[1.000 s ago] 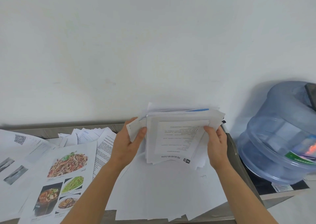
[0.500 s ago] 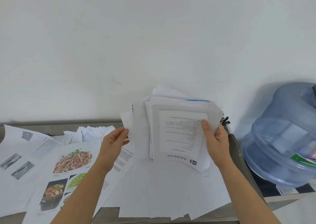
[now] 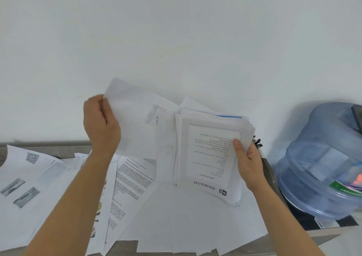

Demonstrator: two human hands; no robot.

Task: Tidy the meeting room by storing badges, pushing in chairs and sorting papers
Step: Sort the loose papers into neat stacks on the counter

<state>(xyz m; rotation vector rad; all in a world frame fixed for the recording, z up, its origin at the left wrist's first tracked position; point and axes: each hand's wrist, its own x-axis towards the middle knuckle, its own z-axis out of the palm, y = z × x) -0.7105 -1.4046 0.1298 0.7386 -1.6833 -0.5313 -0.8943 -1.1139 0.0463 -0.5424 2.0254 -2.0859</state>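
Our right grip point(image 3: 247, 161) is clenched on the right edge of the stack of papers point(image 3: 207, 154). The thumb lies on the top printed page and the fingers behind are hidden. The stack stands tilted up off the desk point(image 3: 49, 150), and its sheets are fanned unevenly on the side away from that grip.

Our left grip point(image 3: 101, 126) pinches one corner of a single sheet point(image 3: 135, 122), raised well to the left of the stack. The sheet is blurred, and we cannot tell whether its far edge is tucked among the stacked pages or hangs free.

We judge the step to be sorting this sheet relative to the pile. To do it well, we should hold the right thumb firm so the top pages do not slide. The sheet is limp and will fold if pushed from one corner, so we should carry it by a light pull. If it joins the stack, we should lay its long edge against the right grip first, then smooth it leftward.

Loose papers point(image 3: 129, 181) cover the desk under both grips, so we should keep the stack lifted and avoid dragging them. The water jug point(image 3: 323, 161) sits just right of the right grip, and that elbow needs room.
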